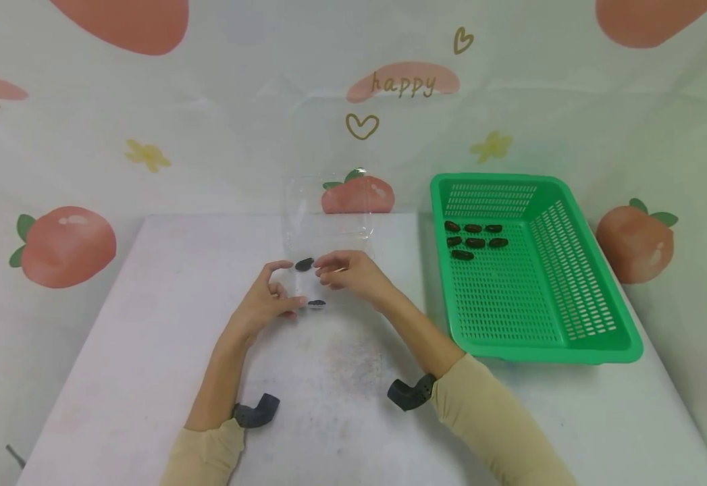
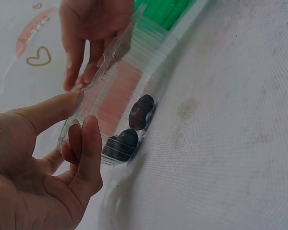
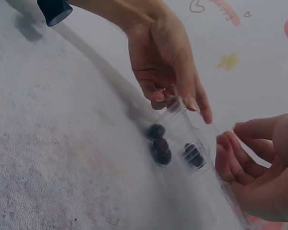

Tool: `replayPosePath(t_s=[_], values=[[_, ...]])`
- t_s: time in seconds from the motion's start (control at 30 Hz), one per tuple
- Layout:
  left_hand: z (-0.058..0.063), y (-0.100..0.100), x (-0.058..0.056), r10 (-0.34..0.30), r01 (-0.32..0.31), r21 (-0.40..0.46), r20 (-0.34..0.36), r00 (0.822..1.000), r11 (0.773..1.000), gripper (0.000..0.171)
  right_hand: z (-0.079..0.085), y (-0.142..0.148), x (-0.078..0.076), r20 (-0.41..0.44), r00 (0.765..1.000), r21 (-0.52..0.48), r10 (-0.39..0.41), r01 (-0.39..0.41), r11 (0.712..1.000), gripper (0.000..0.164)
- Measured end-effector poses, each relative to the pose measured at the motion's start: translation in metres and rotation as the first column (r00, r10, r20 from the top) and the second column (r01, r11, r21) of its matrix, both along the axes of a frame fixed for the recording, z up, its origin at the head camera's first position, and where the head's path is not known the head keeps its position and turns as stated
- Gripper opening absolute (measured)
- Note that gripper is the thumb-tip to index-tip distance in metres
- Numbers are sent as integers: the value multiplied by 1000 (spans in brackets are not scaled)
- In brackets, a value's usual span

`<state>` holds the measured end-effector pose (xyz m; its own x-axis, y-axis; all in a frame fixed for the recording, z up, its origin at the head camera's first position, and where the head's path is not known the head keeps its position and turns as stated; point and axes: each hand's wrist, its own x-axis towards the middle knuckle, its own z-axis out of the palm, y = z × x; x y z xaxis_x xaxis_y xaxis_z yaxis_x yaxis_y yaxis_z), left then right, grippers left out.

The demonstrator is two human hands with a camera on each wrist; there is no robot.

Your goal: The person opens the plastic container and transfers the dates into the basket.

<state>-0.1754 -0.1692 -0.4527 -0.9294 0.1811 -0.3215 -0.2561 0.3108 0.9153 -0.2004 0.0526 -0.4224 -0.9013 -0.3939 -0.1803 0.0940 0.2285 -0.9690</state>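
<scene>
A clear plastic box (image 2: 156, 40) stands on the table with its clear lid (image 1: 295, 223) raised at the back. Inside it lie a few dark, shiny dates, one at the back (image 1: 304, 264) and one by the front wall (image 1: 317, 304). My left hand (image 1: 262, 305) holds the box's left side, thumb at the front and index finger toward the back. Over the right side hovers my right hand (image 1: 358, 275), its fingers loosely bent and nothing visible between them. Whether its fingertips touch the rim cannot be told.
A green plastic basket (image 1: 444, 290) stands at the right, with several dark dates (image 1: 475, 243) in its back left part. Each wrist carries a black mount (image 1: 410, 393). Behind the white table (image 1: 171, 290) hangs a printed cloth (image 1: 238, 135).
</scene>
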Motion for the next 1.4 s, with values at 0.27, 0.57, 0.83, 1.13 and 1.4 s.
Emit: replayPosePath(t_s=[0.27, 0.57, 0.83, 1.13, 1.4], values=[[0, 0, 1, 7, -7, 9, 7, 1000, 1000, 82, -14, -7, -9, 40, 996, 84, 84, -88, 993, 29], [0, -2, 2, 7, -7, 33, 10, 1000, 999, 83, -19, -15, -14, 69, 987, 261, 147, -160, 952, 26], [0, -2, 3, -5, 6, 37, -5, 1000, 999, 83, -18, -19, -13, 68, 958, 355, 280, -285, 890, 22], [-2, -3, 3, 4, -3, 70, -2, 1000, 998, 81, -21, -20, -14, 34, 949, 369, 313, -303, 879, 19], [0, -1, 2, -6, 6, 78, -3, 1000, 997, 82, -20, -18, -15, 9, 968, 303, 250, -241, 922, 21]])
